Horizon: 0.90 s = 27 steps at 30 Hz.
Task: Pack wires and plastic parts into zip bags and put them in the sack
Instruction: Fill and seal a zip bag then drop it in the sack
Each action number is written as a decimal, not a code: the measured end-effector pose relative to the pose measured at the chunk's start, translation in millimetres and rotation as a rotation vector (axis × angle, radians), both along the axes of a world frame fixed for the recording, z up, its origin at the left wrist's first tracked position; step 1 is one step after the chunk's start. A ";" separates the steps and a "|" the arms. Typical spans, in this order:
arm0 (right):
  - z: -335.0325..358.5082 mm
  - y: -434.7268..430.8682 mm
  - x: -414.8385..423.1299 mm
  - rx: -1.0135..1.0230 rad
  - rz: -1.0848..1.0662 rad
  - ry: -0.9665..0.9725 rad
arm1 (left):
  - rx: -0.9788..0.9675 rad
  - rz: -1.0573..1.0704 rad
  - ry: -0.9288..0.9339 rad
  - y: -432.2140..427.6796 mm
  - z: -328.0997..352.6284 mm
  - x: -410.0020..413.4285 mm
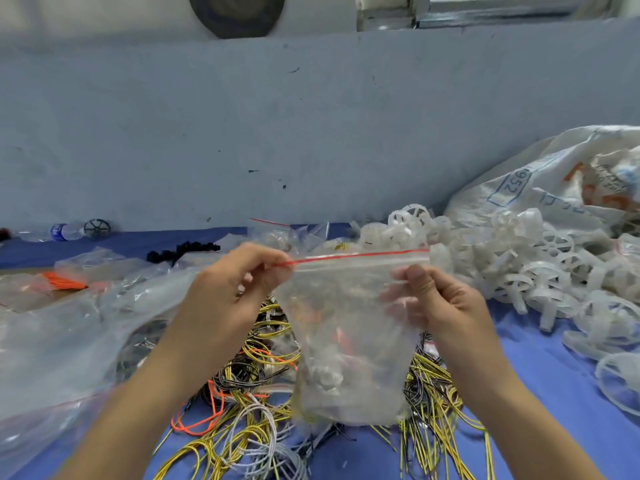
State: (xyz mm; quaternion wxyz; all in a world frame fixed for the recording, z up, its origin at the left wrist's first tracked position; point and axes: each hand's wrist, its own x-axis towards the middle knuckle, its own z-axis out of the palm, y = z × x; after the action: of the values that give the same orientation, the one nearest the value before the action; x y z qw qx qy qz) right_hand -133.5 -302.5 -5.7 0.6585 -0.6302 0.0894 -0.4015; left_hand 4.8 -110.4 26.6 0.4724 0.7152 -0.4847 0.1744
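Observation:
I hold a clear zip bag point(349, 341) with a red strip along its top in front of me, above the pile of wires. White plastic parts and some wires show through its lower half. My left hand point(239, 285) pinches the bag's top left corner at the zip. My right hand point(433, 299) pinches the zip line toward the right. Yellow, black, orange and grey wires point(249, 410) lie heaped on the blue cloth under the bag. White plastic wheel-shaped parts point(519, 265) are piled at the right. The white woven sack point(540, 181) lies behind them at the far right.
Empty clear zip bags and plastic sheeting point(69, 327) cover the left side. An orange wire bundle point(64, 282) and black parts point(180, 252) lie farther back. A water bottle point(65, 232) and a black wheel point(97, 228) stand by the blue-grey wall.

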 end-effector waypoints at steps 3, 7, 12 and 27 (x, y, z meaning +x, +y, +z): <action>-3.0 2.7 2.2 0.010 0.031 0.016 | -0.118 -0.068 0.296 -3.5 -7.3 5.1; 13.2 4.1 -5.5 0.022 0.054 -0.083 | -0.276 -0.256 0.393 5.2 10.3 3.1; 17.0 -0.2 -8.9 0.039 0.071 -0.079 | -0.319 -0.360 0.579 3.8 11.1 5.5; -1.0 -10.2 10.5 0.029 0.034 0.021 | -0.187 -0.246 0.591 -13.8 -31.3 15.5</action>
State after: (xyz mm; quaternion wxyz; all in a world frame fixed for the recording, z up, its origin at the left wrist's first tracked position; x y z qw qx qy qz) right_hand -123.0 -312.7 -6.7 0.6735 -0.6261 0.0915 -0.3820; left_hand 20.2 -124.3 -4.8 0.6736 0.6246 -0.3913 -0.0554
